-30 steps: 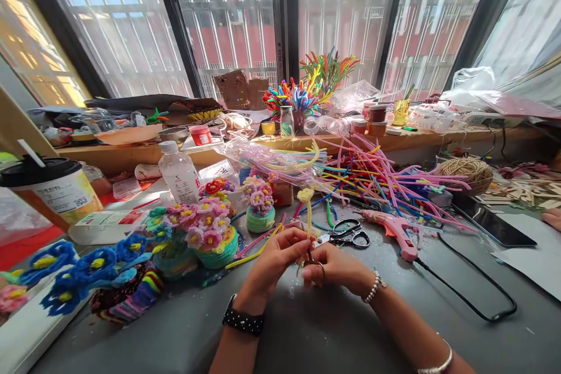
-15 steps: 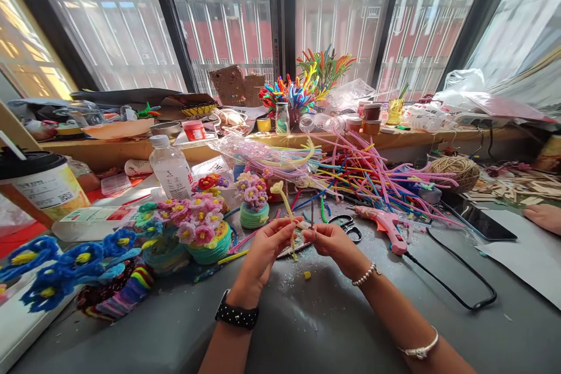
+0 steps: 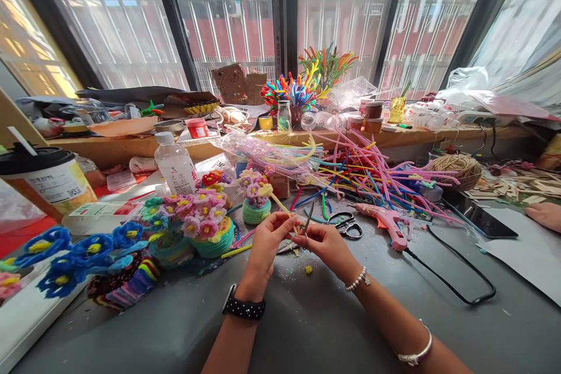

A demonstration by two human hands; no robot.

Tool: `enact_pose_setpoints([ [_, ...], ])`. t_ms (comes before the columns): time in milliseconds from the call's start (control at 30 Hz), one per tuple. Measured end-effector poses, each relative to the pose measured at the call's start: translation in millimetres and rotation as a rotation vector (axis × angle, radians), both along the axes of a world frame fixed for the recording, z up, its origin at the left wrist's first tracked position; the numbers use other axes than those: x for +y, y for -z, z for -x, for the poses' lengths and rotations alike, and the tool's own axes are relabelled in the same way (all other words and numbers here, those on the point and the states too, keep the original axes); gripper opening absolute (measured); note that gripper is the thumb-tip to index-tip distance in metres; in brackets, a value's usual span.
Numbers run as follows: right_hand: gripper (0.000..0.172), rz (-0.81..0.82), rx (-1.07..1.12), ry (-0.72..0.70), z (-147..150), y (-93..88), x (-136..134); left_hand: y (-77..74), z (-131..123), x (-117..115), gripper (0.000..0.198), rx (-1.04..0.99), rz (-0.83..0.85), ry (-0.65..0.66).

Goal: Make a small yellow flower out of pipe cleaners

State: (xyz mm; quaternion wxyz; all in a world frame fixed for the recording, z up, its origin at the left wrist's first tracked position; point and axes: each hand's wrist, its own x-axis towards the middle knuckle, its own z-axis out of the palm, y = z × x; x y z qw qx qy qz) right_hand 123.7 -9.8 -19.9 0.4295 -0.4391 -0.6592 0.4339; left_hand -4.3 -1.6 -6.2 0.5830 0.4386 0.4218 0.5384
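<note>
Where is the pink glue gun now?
In the head view, the glue gun lies right of centre on the table, between the black scissors and the phone.

Handles of the scissors (image 3: 309, 218) mostly hidden by the right hand (image 3: 329, 249)

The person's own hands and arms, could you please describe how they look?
The left hand has a black, white-dotted strap at its wrist; the right hand, a pale beaded bracelet, with a silvery bangle farther up. No gloves or sleeves show.

Single head-worn view, close above the table (image 3: 315, 321), looking down and forward across it, toward the windows (image 3: 339, 11) beyond it
</note>
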Motion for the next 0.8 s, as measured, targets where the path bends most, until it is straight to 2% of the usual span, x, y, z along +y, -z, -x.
enact_pose_setpoints([
  [267, 0.036, 0.082, 0.092, -0.007, -0.8, 1.8, 2.0, 1.1, 0.6, 0.4, 0.019, 0.084, -0.056, -0.066],
  [433, 0.037, 0.044, 0.003, -0.007, -0.9, 0.0, 1.0, 4.5, -0.7, 1.1, 0.022, 0.118, -0.071, -0.073],
  [533, 0.038, 0.050, -0.018, 0.005, 0.4, -1.5, 0.1, 3.4, -1.9, 1.0, 0.024, 0.060, -0.044, -0.053],
  [667, 0.035, 0.073, 0.063, 0.020, 0.8, -2.0, -0.7, -0.6, -0.5, 0.2, 0.023, -0.075, 0.028, -0.001],
  [800, 0.033, 0.138, 0.122, 0.004, 0.1, -3.6, -2.2, -2.3, 2.4, 0.2, 0.022, -0.183, 0.053, -0.013],
])
